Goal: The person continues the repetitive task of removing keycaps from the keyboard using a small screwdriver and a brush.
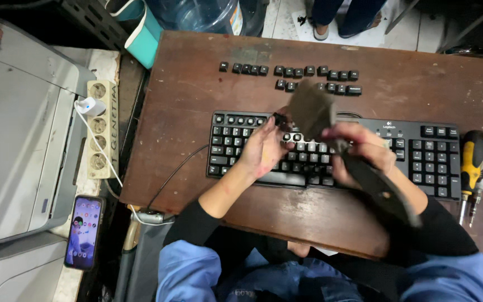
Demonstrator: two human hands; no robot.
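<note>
the keyboard [420, 151] is black, wide and flat, lying square on a worn brown table [197, 100] with its cable running off the left end toward the table's front edge. several caps are gone from its upper middle rows, where pale round switch spots show. the pulled keycaps [289, 71] sit in two short rows on the table just beyond the keyboard, well apart from both hands.

the left hand [261, 148] rests over the keyboard's left-middle, its fingers curled in and pinched on a small black keycap [279, 119] at the top row; the cap sits right at the fingertips, touching them.

the right hand [364, 151] is closed around the dark handle of a brush [311, 109], whose broad, blurred bristle head stands above the gap in the keys, just beside the left fingertips. the handle runs back down through the fist toward the right forearm. whether the bristles touch the keys cannot be told through the blur.

at the table's right edge lie two screwdrivers [472, 162], one with a yellow and black grip. to the left, off the table, a power strip [102, 128] with a white charger, a phone [84, 230] with its screen lit, and a grey printer [18, 134].
</note>
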